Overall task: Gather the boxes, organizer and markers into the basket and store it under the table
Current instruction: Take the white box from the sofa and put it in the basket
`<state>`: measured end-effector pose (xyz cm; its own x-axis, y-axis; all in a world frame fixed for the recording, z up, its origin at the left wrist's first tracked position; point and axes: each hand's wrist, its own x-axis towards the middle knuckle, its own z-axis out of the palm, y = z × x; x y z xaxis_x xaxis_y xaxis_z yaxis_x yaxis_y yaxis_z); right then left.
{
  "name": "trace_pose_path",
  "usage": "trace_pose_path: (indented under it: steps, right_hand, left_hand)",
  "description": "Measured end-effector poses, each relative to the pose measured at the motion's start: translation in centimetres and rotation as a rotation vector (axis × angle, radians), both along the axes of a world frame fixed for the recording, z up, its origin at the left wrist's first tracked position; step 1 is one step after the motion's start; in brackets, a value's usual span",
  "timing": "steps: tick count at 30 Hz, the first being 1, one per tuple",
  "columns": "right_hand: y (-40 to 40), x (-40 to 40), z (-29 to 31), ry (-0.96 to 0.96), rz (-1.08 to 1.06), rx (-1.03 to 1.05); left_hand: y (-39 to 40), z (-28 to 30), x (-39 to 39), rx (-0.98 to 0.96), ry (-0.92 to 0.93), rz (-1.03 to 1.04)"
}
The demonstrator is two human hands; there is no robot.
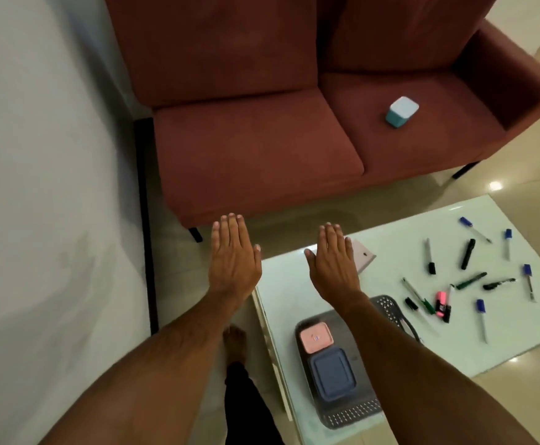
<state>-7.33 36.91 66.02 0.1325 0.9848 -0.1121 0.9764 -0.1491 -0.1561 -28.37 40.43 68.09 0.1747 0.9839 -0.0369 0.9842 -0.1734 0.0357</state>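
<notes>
A dark perforated basket (355,415) sits on the glass table (390,252), holding a pink box (316,337) and a blue box (332,375). Several markers (467,253) and a pink highlighter (441,304) lie scattered to its right. A pale pink box (363,255) lies near the table's far corner, partly hidden by my right hand (332,261). A teal and white organizer (401,112) stands on the sofa seat. My left hand (233,255) hovers flat over the floor left of the table. Both hands have straight fingers and hold nothing.
A dark red sofa (255,146) stands beyond the table, close to its far edge. A white wall (47,187) runs along the left. My bare foot (235,343) is on the tiled floor beside the table's left edge.
</notes>
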Motion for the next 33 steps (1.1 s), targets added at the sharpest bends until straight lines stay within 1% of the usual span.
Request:
trace_pose_path:
  steps: [4,7,12,17,21,27,33]
  right_hand:
    - [7.7,0.1,3.9,-0.003,-0.022,0.049]
    - [13.9,0.8,6.8,0.02,-0.057,0.077]
    - [22.8,1.5,9.6,-0.006,-0.061,0.09]
    - [29.8,2.5,9.8,0.012,-0.125,0.085]
    - [35.3,4.0,9.4,0.003,-0.206,0.097]
    - [42.6,7.3,9.5,-0.002,-0.338,0.076]
    - [48.6,11.4,10.1,-0.009,-0.449,0.105]
  left_hand:
    - [8.0,4.0,-0.3,0.042,0.01,-0.046]
    - [14.0,7.0,0.1,0.055,-0.017,-0.06]
    - [22.9,10.1,1.2,0.11,-0.047,-0.097]
    - [30.9,11.0,2.7,0.113,-0.045,-0.18]
    - [38.0,10.5,4.6,0.119,-0.014,-0.276]
    - [48.8,10.5,9.7,0.12,-0.043,-0.423]
    - [57.0,10.8,15.7,0.122,-0.06,-0.53]
